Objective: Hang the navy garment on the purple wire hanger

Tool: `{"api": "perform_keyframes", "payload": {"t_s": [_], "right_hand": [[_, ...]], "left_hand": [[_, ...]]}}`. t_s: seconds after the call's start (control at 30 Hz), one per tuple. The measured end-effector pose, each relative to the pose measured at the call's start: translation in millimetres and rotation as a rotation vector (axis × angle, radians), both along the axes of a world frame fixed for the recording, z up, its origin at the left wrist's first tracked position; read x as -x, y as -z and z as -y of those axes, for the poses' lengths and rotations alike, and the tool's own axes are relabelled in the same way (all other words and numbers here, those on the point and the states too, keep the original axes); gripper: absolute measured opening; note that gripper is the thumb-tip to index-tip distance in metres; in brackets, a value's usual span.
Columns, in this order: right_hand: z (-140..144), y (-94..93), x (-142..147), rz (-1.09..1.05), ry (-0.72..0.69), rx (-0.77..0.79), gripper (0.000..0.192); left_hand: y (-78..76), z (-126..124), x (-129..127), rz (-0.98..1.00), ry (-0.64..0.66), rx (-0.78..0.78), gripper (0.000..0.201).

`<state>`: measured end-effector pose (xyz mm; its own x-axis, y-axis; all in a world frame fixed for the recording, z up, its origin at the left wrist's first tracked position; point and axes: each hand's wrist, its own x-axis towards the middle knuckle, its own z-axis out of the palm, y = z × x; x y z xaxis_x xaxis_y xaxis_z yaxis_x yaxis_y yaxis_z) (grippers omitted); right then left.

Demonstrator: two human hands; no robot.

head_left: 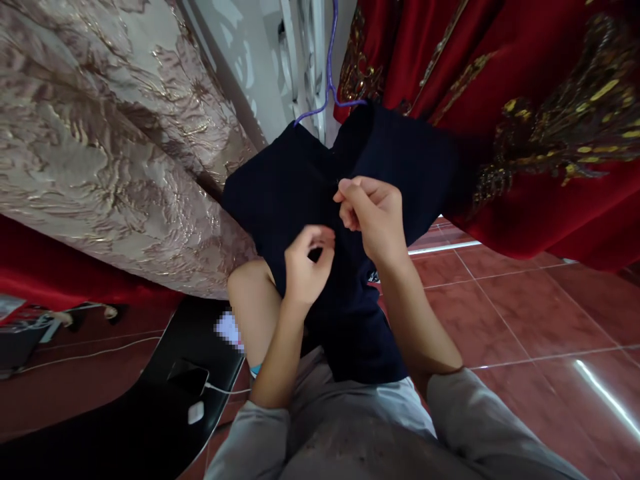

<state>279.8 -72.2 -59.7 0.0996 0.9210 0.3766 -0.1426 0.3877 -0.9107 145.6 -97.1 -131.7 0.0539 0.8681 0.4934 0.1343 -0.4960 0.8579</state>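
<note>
A dark navy shirt (280, 193) with a collar hangs from a purple wire hanger (330, 67), and its lower part drapes over my lap. In front of its chest is my right hand (375, 213), fingers curled and thumb pressed to the index finger near the front opening below the collar. Lower and to the left, my left hand (307, 267) has its thumb and fingers brought together in a ring, close to the cloth and slightly blurred. Whatever either pinch holds is too small or too dark to make out.
Pinkish embossed fabric (125, 147) hangs at the left, and a red dress with gold sequins (540, 133) at the right. A black surface (125, 413) at lower left bears a phone (189, 378) on a white cable and a small white case (196, 413). Red tiles (500, 300) cover the floor.
</note>
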Motion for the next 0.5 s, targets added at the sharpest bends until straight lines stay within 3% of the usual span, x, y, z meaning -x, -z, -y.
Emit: {"api": "perform_keyframes", "payload": {"t_s": [0.1,0.2,0.27,0.37,0.43,0.5], "right_hand": [[8,-11.4,-2,0.035,0.004,-0.024,0.041],[15,-23.3,-2,0.054,0.099,-0.098,0.04],[15,-17.6,-1,0.05,0.209,-0.14,0.039],[9,14.6,0,0.109,0.282,-0.132,0.038],[5,41.6,2,0.191,0.206,-0.064,0.037],[6,62.4,7,0.229,0.106,0.025,0.036]], "left_hand": [[-57.7,-13,4,0.022,-0.073,-0.234,0.031],[-90.3,-25,-2,-0.074,-0.031,-0.314,0.013],[-100.2,-24,-8,-0.112,-0.011,-0.322,0.007],[-109.5,-18,-4,-0.197,-0.072,-0.463,0.005],[-113.1,-25,17,-0.259,-0.228,-0.633,0.008],[-108.9,-48,54,-0.221,-0.447,-0.742,0.013]]}}
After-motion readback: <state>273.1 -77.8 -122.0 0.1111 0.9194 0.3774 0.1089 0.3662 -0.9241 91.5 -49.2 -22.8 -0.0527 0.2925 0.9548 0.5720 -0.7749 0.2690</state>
